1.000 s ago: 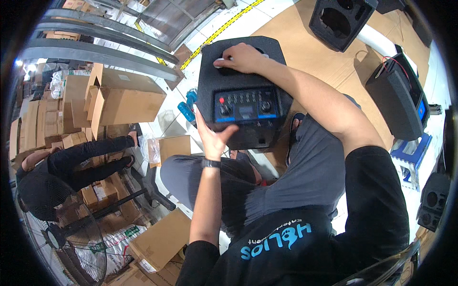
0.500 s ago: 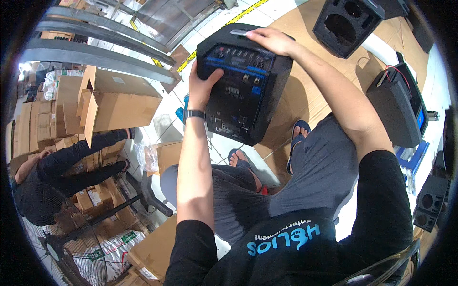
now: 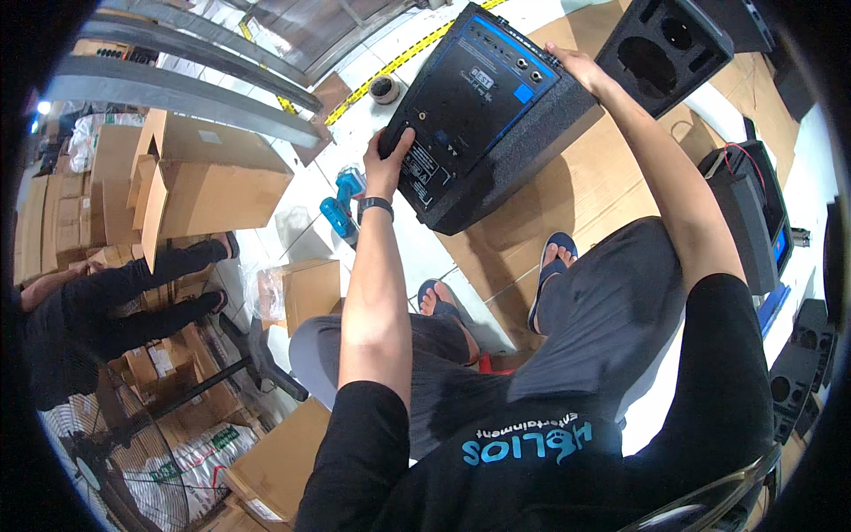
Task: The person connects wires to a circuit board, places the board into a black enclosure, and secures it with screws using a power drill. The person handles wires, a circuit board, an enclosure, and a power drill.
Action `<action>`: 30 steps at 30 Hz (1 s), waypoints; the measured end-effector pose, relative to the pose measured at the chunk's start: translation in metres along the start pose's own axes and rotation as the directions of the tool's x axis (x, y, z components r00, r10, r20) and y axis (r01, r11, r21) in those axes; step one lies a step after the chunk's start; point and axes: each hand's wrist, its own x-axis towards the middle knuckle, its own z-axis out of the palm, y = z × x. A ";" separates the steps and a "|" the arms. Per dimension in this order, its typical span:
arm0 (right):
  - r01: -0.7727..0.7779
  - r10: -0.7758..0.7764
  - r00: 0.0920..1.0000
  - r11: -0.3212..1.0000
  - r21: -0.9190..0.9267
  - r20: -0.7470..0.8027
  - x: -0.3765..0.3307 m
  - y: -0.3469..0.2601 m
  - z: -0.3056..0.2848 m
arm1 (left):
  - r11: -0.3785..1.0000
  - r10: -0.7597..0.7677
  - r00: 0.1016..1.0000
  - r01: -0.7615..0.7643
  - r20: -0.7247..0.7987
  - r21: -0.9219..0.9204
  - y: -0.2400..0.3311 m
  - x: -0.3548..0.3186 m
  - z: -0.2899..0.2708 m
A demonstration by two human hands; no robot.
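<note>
A black powered speaker (image 3: 470, 106) is tilted in front of me, its rear control panel with a blue strip and sockets facing up toward me. My left hand (image 3: 388, 160) grips its left edge, the thumb lying over the panel. On the far right side, my right hand (image 3: 578, 71) holds the cabinet near the top corner, with some fingers hidden behind the edge. A blue cordless drill (image 3: 339, 208) lies on the tiles just left of my left wrist. Beyond it stands a small round dark container (image 3: 384, 89).
Flattened cardboard (image 3: 532, 199) covers the floor under the speaker. An open black cabinet (image 3: 660, 55) stands at the far right, another speaker (image 3: 740, 222) nearer. Cardboard boxes (image 3: 217, 182), metal rails (image 3: 186, 106) and a fan (image 3: 93, 461) fill the left, where another person's legs (image 3: 151, 288) show.
The speaker has turned clockwise and shifted away to the right, leaning over. My right hand has moved right from its top handle to its side edge. The drill now shows fully.
</note>
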 end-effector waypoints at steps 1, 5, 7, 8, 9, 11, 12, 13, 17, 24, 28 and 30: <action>-0.017 0.018 1.000 0.998 0.058 -0.011 -0.004 0.007 -0.001 | 1.000 -0.024 0.997 0.025 -0.076 0.005 -0.009 0.006 0.008; -0.100 0.108 0.993 0.984 0.147 -0.047 -0.008 0.026 -0.005 | 0.787 -0.220 0.967 0.254 0.129 -0.563 -0.036 0.001 0.027; -0.126 0.139 0.984 0.985 0.114 -0.116 -0.003 0.035 -0.006 | 0.530 -0.282 0.890 0.456 0.358 -0.715 -0.044 -0.011 0.027; -0.131 0.148 0.985 0.976 0.175 -0.087 0.002 0.038 -0.009 | 0.521 -0.196 0.908 0.417 0.371 -0.745 -0.046 -0.016 0.027; -0.207 0.225 0.973 0.953 0.223 -0.055 0.006 0.043 -0.012 | 0.541 -0.159 0.926 0.372 0.343 -0.754 -0.045 -0.016 0.027; -0.324 0.330 0.943 0.895 0.306 0.032 0.006 0.059 -0.019 | 0.614 -0.044 0.953 0.261 0.298 -0.744 -0.042 -0.014 0.027; -0.273 0.290 0.956 0.933 0.235 -0.041 0.005 0.067 -0.021 | 0.650 -0.036 0.965 0.220 0.259 -0.727 -0.039 -0.009 0.029; -0.222 0.244 0.967 0.945 0.240 -0.067 0.002 0.077 -0.023 | 0.673 -0.113 0.966 0.247 0.234 -0.697 -0.036 -0.003 0.030; -0.264 0.262 0.962 0.803 0.534 0.081 -0.009 0.119 -0.044 | 0.758 -0.115 0.980 0.194 0.165 -0.623 -0.027 0.024 0.049; -0.295 0.360 0.929 0.859 0.420 -0.083 -0.059 0.208 -0.076 | 0.919 0.069 0.984 0.002 0.167 -0.394 -0.010 0.050 0.116; -0.348 0.437 0.892 0.824 0.447 -0.112 -0.116 0.261 -0.092 | 0.940 0.133 0.956 -0.038 0.262 -0.339 0.006 0.043 0.138; -0.384 0.483 0.868 0.803 0.456 -0.120 -0.154 0.286 -0.095 | 0.926 0.110 0.961 -0.006 0.253 -0.378 0.011 0.034 0.137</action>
